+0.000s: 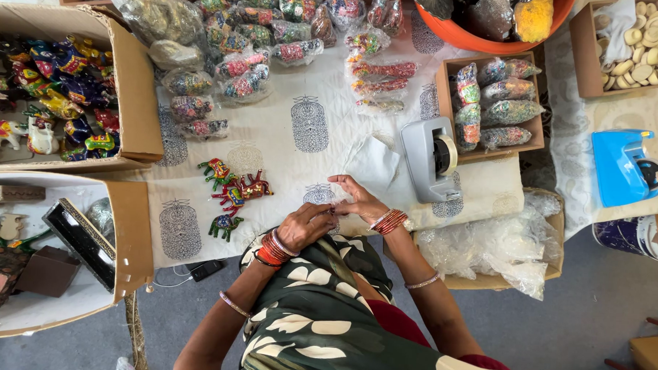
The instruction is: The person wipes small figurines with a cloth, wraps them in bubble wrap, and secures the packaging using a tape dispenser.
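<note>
Hands meet at the near edge of the counter [489, 185], on its printed white cloth. Left hand [306, 224] is curled, fingers bent inward over something small that cannot be made out. Right hand [357, 200] has fingers extended toward the left, pinching the edge of a clear plastic bag [372, 164]. The bag lies flat just beyond the hands, its long axis slanting away and to the right, far end toward the grey tape dispenser [430, 158]. Left of the hands, a cluster of painted animal figurines [232, 189] sits near. Bagged figurines [245, 73] crowd the far counter. A blue tape dispenser [625, 167] stands well apart on the right; loose plastic bags [502, 246] fill a box beside the right forearm.
</note>
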